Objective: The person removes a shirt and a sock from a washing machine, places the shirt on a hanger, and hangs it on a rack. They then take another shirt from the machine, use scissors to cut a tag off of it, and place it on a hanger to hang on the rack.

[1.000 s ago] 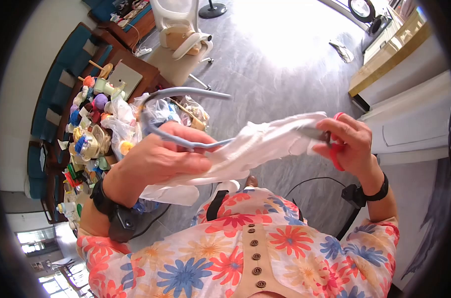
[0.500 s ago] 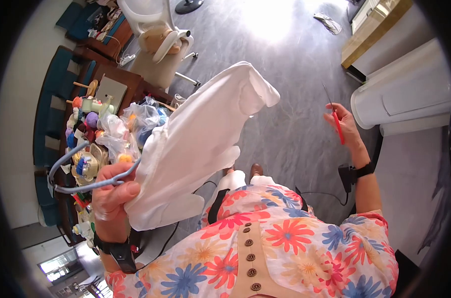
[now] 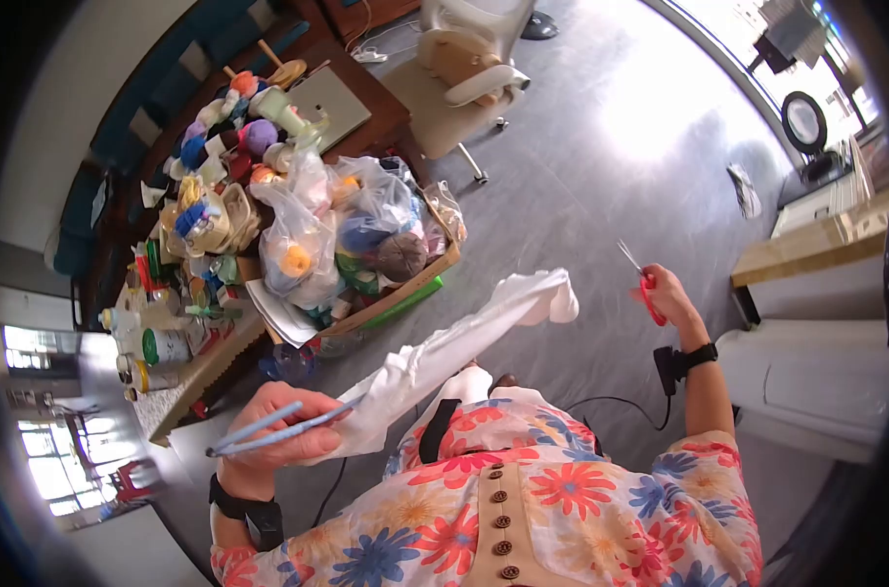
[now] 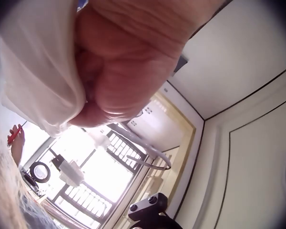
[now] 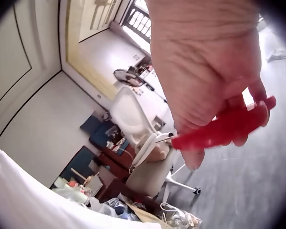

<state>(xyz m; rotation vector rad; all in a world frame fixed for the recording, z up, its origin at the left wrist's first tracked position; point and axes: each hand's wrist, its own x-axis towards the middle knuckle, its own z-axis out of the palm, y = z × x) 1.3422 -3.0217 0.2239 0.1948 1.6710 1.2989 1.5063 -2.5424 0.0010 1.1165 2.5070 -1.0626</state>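
Observation:
My left hand (image 3: 283,430) grips one end of a white cloth (image 3: 444,342) together with a blue-grey looped rod (image 3: 259,428). The cloth stretches from the fist towards the middle in a long, narrow fold. In the left wrist view the cloth (image 4: 38,67) hangs beside the curled fingers, and the grey loop (image 4: 139,143) sticks out past the hand. Away to the right, my right hand (image 3: 671,295) holds red-handled scissors (image 3: 648,286) with the blades pointing forward. The red handles (image 5: 219,129) lie across the fingers in the right wrist view, slightly blurred.
To the left, a table (image 3: 176,401) carries jars and balls of yarn. A cardboard box (image 3: 420,276) full of plastic bags stands near it. Beyond are an office chair (image 3: 435,93) and grey floor (image 3: 562,176). A white cabinet (image 3: 806,377) borders the right.
The scissors were at the cloth's right end a second ago; the right hand has since drawn away right with them. The cloth swung out broad, then narrowed, and the left hand moved lower.

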